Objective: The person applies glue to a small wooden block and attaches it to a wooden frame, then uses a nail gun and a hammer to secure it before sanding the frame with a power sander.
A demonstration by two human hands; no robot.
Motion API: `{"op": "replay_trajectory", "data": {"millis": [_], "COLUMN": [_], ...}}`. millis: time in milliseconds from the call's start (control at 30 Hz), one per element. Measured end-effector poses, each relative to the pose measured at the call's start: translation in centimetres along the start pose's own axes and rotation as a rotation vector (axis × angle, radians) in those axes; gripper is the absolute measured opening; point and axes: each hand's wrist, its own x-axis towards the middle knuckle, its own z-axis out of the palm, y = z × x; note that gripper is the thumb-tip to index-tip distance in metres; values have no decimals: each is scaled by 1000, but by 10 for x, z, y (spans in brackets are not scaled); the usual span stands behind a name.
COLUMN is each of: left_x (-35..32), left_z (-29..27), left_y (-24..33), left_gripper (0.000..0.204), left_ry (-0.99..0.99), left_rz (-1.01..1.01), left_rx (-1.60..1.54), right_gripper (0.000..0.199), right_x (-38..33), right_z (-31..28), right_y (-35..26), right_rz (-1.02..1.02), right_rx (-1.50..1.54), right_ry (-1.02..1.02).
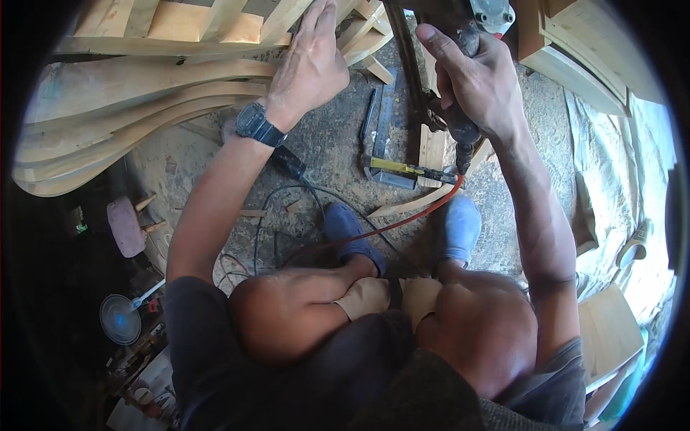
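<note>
My left hand (309, 70), a dark watch on its wrist, lies with fingers stretched out flat against a pale wooden slatted frame (237, 44) at the top left. My right hand (489, 86) is wrapped round the dark handle of an air nail gun (463, 128), thumb lying along the top. A red air hose (437, 205) runs from the handle's lower end towards my feet. The gun's grey metal head (492, 13) reaches the upper edge of the view. Its nose and where it points are out of sight.
Curved wooden pieces (144, 108) stick out at the left. On the dusty floor lie a metal square (383, 133), a yellow-handled tool (394, 167), wood strips (410, 207) and a dark cord (262, 208). A mallet (126, 228) is at left, a wooden cabinet (575, 65) at upper right.
</note>
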Motion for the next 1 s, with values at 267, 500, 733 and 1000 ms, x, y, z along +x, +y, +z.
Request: {"op": "replay_trajectory", "data": {"millis": [267, 500, 733, 1000], "left_x": [2, 0, 0, 0], "left_z": [6, 9, 3, 6], "left_y": [-7, -5, 0, 1], "left_gripper": [64, 65, 64, 65], "left_ry": [89, 114, 92, 135], "left_rz": [-34, -56, -95, -92], "left_rx": [-158, -175, -234, -126], "right_gripper": [55, 52, 51, 50], "right_x": [1, 2, 3, 0], "right_z": [18, 30, 30, 39], "right_y": [-8, -24, -18, -22], "right_rz": [1, -5, -14, 54], "right_rx": [17, -61, -13, 5], "right_ry": [32, 65, 55, 121]}}
